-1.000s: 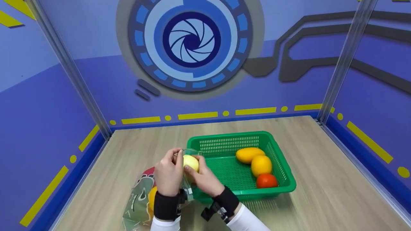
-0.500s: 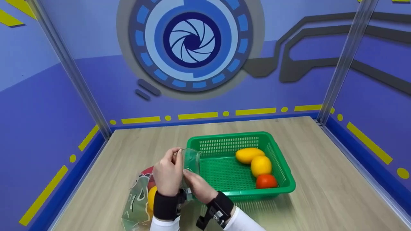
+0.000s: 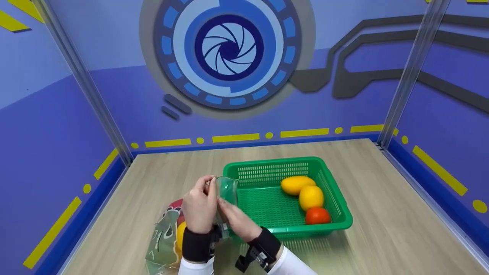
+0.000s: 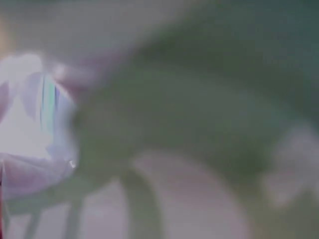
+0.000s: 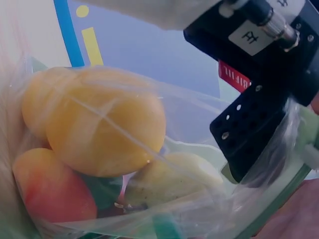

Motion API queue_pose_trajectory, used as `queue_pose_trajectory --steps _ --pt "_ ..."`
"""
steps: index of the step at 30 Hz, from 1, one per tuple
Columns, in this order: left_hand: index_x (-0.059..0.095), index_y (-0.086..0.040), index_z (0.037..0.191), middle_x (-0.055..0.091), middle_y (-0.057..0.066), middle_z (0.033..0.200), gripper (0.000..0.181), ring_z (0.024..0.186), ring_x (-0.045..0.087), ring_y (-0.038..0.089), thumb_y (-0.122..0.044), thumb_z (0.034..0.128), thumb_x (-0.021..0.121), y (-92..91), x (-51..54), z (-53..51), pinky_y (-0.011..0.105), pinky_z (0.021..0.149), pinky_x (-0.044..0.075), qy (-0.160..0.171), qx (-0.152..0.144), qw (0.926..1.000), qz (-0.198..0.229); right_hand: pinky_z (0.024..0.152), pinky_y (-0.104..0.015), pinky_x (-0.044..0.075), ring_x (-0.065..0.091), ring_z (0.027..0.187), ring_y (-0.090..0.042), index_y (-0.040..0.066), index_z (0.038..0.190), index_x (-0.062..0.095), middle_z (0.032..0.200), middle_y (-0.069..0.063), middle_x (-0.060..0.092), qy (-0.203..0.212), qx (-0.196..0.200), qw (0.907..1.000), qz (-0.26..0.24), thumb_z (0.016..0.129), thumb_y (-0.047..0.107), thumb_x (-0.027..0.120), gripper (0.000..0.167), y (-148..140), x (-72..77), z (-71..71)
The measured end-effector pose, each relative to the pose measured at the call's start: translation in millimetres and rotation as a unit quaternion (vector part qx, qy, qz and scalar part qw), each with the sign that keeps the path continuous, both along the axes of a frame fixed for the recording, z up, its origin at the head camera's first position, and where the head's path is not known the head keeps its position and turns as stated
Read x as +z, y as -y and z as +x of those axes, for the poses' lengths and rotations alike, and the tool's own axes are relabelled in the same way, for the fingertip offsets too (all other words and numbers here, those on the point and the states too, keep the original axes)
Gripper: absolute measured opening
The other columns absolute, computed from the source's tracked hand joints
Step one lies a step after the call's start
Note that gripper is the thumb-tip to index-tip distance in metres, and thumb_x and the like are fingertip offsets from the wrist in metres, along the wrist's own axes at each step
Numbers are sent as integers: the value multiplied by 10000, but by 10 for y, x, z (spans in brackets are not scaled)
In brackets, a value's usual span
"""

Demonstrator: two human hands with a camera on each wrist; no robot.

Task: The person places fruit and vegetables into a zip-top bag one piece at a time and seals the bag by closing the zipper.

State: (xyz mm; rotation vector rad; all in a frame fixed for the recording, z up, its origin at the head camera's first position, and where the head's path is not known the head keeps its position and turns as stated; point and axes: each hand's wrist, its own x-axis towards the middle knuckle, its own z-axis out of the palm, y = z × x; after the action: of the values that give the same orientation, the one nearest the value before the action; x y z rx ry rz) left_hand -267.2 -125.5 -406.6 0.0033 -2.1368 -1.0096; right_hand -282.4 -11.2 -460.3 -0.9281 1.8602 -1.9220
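Near the left side of the green basket, my left hand (image 3: 199,208) pinches the upper edge of a clear plastic bag (image 3: 228,189) with a printed pattern. My right hand (image 3: 240,223) is at the bag's right side, its fingers extended toward the left hand; its fingertips are hidden, so its hold cannot be told. Inside the bag, the right wrist view shows a large orange-yellow fruit (image 5: 107,124), a red-orange fruit (image 5: 55,186) and a pale yellow-green fruit (image 5: 174,179) behind the film. Blurred green and pinkish print fills most of the left wrist view.
A green plastic basket (image 3: 263,230) stands on the wooden table (image 3: 382,214). Its right end holds a yellow mango (image 3: 297,185), a round yellow fruit (image 3: 311,198) and a tomato (image 3: 318,215). Blue-purple panels with metal posts enclose the table.
One second ago my right hand held a pale yellow fruit at the bag's mouth. The fruit has since gone from the head view, and the right hand sits slightly lower. My left hand has barely moved.
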Motion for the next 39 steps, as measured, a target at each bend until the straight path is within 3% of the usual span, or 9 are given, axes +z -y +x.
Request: queue_pose_trajectory --steps 5,13,19,31,35,39 --pt "765 -33 1026 539 21 616 112 502 455 110 -107 959 716 -5 -18 6 217 478 378 -78 20 9999 -67 1270 -562 180 142 1595 -359 -10 1623 169 1705 -184 180 271 0 9996 18 1140 394 166 630 -52 -5 9" --pt "766 -32 1028 543 20 620 112 501 441 102 -105 959 716 0 -33 19 215 488 387 -30 34 10000 -66 1201 -673 268 275 1554 -403 36 1568 399 1650 -189 348 441 -439 9974 370 1137 416 188 612 -167 78 -17" --pt "766 -36 1051 555 27 624 127 517 468 113 -111 961 717 14 -21 21 202 520 425 35 4 10000 10 1181 -664 313 373 1508 -408 28 1556 418 1606 -193 425 371 -678 9966 278 1133 447 185 639 -294 182 -59" --pt "765 -31 1040 540 22 625 119 530 467 112 -101 958 716 11 -23 28 209 511 375 98 59 9999 -11 1162 -680 332 417 1467 -432 6 1542 415 1592 -231 425 15 -1043 9945 119 1119 505 194 691 -548 192 -168" --pt "766 -38 1032 555 26 634 109 536 478 118 -101 962 710 7 -7 16 210 510 374 63 43 10000 -14 1161 -659 349 431 1444 -455 -2 1535 409 1580 -235 435 74 -1395 9901 99 1113 523 199 706 -717 251 -239" --pt "766 -43 1044 585 33 653 115 547 494 122 -105 967 706 7 8 9 205 525 404 100 0 10000 5 1165 -659 340 441 1439 -444 3 1527 415 1578 -228 438 241 -2048 9785 74 1123 479 227 652 -928 299 -330"
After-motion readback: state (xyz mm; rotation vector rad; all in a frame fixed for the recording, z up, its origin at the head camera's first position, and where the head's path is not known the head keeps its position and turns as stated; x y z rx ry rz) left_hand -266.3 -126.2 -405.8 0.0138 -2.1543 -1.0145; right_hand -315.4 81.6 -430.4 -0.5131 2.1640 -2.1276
